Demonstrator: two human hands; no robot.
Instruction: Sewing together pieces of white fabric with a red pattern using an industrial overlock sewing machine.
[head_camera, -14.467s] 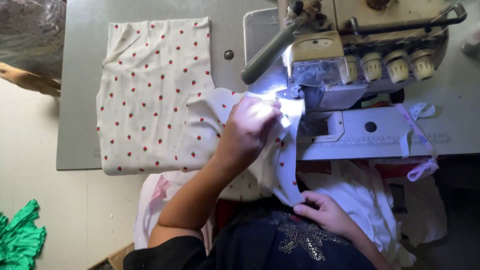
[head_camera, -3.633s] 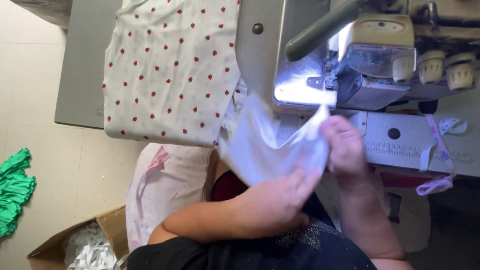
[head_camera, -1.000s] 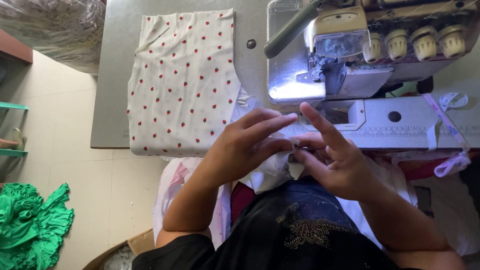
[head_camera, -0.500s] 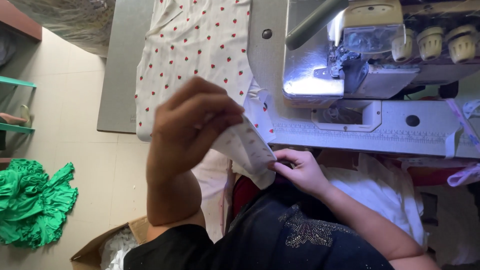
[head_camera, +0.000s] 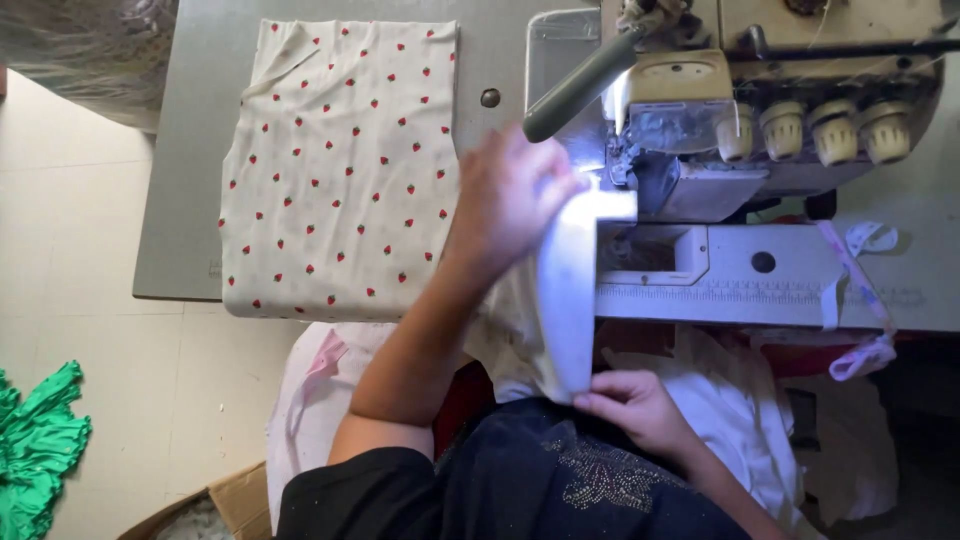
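The grey desk fills the upper part of the view, with a cream serger sewing machine on it at about 1 o'clock. A stack of cream fabric with small red print lies flat on the desk at 11 o'clock, its lower edge just over the desk's front rim.

The left hand is stretched forward from a forearm that runs up from 7 o'clock. It sits at the centre, back of the hand up, its fingers curled down onto the top end of a pale strip of fabric right beside the machine's lit needle area; the motion blur hides exactly how the fingers close. The strip runs from there straight down toward 6 o'clock, taut, over the desk's front edge. The right hand is low, close to the dark lap, with its fingers pinched together on the strip's lower end.

Half a second ago the left hand was raised toward the camera, nearer 9 o'clock, lifting the strip clear of the desk; now it has gone forward to the machine. The right hand has kept its hold near the lap. A green cloth lies on the floor at 8 o'clock.
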